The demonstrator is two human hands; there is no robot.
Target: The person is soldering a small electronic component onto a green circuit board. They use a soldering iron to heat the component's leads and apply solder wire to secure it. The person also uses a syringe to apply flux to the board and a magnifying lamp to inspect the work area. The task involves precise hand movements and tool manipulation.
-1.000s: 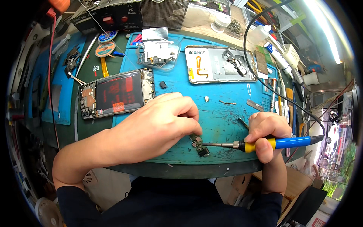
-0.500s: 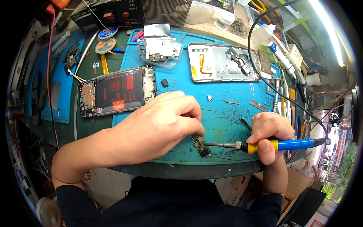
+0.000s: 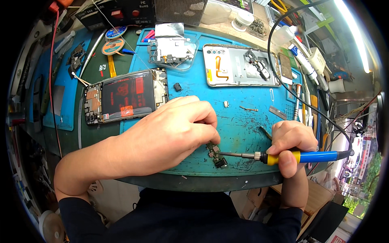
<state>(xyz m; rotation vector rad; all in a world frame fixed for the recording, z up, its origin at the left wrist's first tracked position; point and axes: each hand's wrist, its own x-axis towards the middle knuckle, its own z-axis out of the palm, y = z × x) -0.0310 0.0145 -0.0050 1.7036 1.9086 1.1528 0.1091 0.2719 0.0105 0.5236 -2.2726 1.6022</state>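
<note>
My left hand (image 3: pixel 182 123) is closed, thumb and fingertips pinched at the upper end of a small green circuit board (image 3: pixel 215 154) on the blue mat. The fingers hide that end of the board. In my right hand (image 3: pixel 293 141) is a soldering iron (image 3: pixel 320 156) with a blue and yellow handle, held level. Its metal tip points left and meets the board's right edge, or hovers just over it. A thin dark tool (image 3: pixel 265 132), perhaps tweezers, sticks out behind my right fingers; I cannot tell if they touch it.
Left of my hand lies an opened phone body (image 3: pixel 125 97). Farther back are a phone back cover (image 3: pixel 235 67) and a clear tray (image 3: pixel 178 54) of parts. Small loose parts dot the work mat (image 3: pixel 243 121). The iron's black cable (image 3: pixel 302 99) loops over the right side.
Hardly anything differs. The whole view has shifted slightly; my left hand stays pinched at the board and the iron's tip remains by its right edge.
</note>
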